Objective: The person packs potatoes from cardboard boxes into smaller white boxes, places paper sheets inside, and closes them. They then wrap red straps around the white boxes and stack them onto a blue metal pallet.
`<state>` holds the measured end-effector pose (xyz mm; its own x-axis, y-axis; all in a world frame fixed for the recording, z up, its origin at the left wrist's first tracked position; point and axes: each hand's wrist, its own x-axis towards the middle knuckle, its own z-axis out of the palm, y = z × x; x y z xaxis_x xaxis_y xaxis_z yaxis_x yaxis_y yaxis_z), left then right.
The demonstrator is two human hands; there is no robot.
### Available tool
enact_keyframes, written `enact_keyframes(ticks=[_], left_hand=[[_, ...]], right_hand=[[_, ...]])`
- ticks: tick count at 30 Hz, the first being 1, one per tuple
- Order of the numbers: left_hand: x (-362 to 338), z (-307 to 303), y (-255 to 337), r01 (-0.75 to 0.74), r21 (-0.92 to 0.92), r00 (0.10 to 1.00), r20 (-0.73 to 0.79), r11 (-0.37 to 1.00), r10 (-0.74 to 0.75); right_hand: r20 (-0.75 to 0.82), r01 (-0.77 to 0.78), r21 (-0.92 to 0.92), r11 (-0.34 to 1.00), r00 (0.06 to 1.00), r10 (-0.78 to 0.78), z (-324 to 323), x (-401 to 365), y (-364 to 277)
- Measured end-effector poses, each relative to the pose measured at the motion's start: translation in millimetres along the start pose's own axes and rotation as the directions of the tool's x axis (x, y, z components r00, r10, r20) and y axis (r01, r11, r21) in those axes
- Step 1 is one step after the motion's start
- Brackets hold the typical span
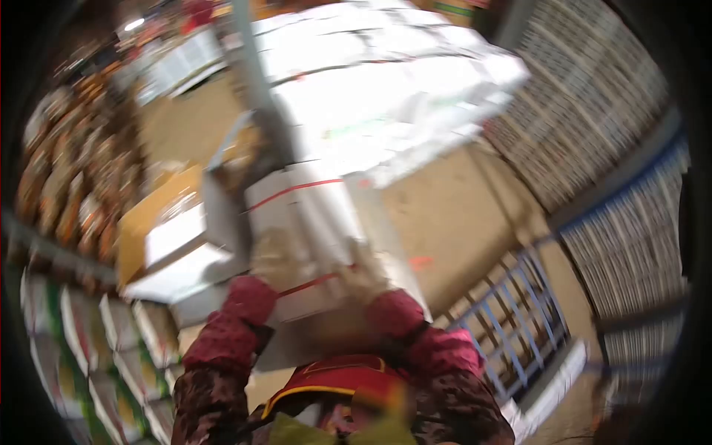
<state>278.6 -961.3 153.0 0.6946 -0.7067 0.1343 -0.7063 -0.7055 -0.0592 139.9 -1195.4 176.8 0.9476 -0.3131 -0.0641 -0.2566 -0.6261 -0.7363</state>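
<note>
In front of my body is a white strapped bundle (315, 211) that looks like flat cardboard, with red bands across it. My left hand (276, 259) is closed on its left side. My right hand (362, 276) grips its right side, fingers over the top; both hands are blurred by motion. Below the bundle is a pale flat surface (285, 347), partly hidden by my sleeves and red apron.
Left stands an open cardboard box (159, 200) with white and clear plastic material. White packs (371, 81) are piled ahead. Stacked flat cardboard (593, 96) rises at right, near a blue metal rack (512, 319). Filled bags (74, 178) and printed boxes (111, 356) line the left.
</note>
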Motion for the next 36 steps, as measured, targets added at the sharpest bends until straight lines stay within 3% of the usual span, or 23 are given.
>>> enact_keyframes(ticks=[1,3,4,5,6,9,10,13,16,18,21,22,25,26,30,32,33,35,36], left_hand=[[13,50,-27,0.031,-0.068,0.977,-0.208,0.997,-0.044],[70,90,-61,0.055,0.145,0.952,-0.307,0.988,-0.008],[109,26,-46,0.161,0.177,0.978,0.101,0.971,-0.181],[125,10,-48,0.355,-0.192,0.934,0.118,0.915,-0.338],[143,32,-62,0.322,-0.180,0.947,0.063,0.930,-0.315],[159,21,-63,0.294,-0.125,0.956,0.012,0.948,-0.294],[160,16,-63,0.284,-0.129,0.957,-0.020,0.950,-0.289],[168,-18,-59,0.314,-0.116,0.943,0.157,0.942,-0.295],[174,1,-67,0.281,-0.159,0.959,0.082,0.946,-0.271],[176,10,-79,0.236,-0.202,0.972,0.063,0.950,-0.228],[169,-25,-65,0.298,-0.340,0.953,0.057,0.892,-0.297],[163,-48,-61,0.333,-0.315,0.942,0.146,0.889,-0.302],[166,-39,-67,0.370,-0.252,0.921,0.224,0.894,-0.318],[171,-20,-71,0.379,-0.224,0.921,0.190,0.898,-0.341],[160,-16,-74,0.243,-0.143,0.953,0.220,0.959,-0.208],[114,-64,-44,0.394,-0.163,0.885,0.334,0.905,-0.325],[92,-59,-38,0.362,-0.166,0.915,0.251,0.917,-0.315],[45,-56,-26,0.299,-0.142,0.932,0.255,0.944,-0.257],[21,-63,-19,0.305,-0.129,0.926,0.270,0.944,-0.262]], right_hand=[[-0.013,-0.025,-0.004,1.000,1.000,0.025,5,2,5],[-0.069,-0.039,-0.027,0.999,0.997,0.037,6,0,5],[-0.099,-0.021,-0.045,0.999,0.995,0.017,1,-5,-3],[-0.091,-0.049,-0.032,0.998,0.995,0.046,-8,-10,-12],[-0.064,-0.094,0.017,0.995,0.993,0.095,-21,-17,-26],[0.010,-0.275,0.005,0.961,0.961,0.275,-30,-25,-46],[-0.032,-0.253,-0.046,0.966,0.967,0.252,-26,-23,-42],[-0.076,-0.283,0.018,0.959,0.956,0.284,-13,-20,-33],[-0.179,-0.202,-0.078,0.976,0.966,0.185,2,-12,-16],[-0.210,-0.191,-0.010,0.982,0.960,0.184,10,-10,-3],[-0.227,-0.145,0.007,0.989,0.964,0.142,13,-6,-3],[-0.252,-0.095,0.010,0.995,0.963,0.094,17,-1,2],[-0.254,-0.114,0.070,0.991,0.959,0.128,26,-4,6],[-0.243,-0.130,0.064,0.989,0.960,0.142,24,-4,2],[-0.134,-0.344,0.104,0.933,0.925,0.356,13,-39,-33],[-0.086,-0.410,0.034,0.911,0.907,0.412,22,-79,-32],[-0.157,-0.337,0.027,0.941,0.928,0.337,30,-104,-28],[-0.276,-0.207,0.026,0.978,0.939,0.206,49,-164,-19],[-0.304,-0.208,0.083,0.975,0.926,0.224,48,-189,-24]])
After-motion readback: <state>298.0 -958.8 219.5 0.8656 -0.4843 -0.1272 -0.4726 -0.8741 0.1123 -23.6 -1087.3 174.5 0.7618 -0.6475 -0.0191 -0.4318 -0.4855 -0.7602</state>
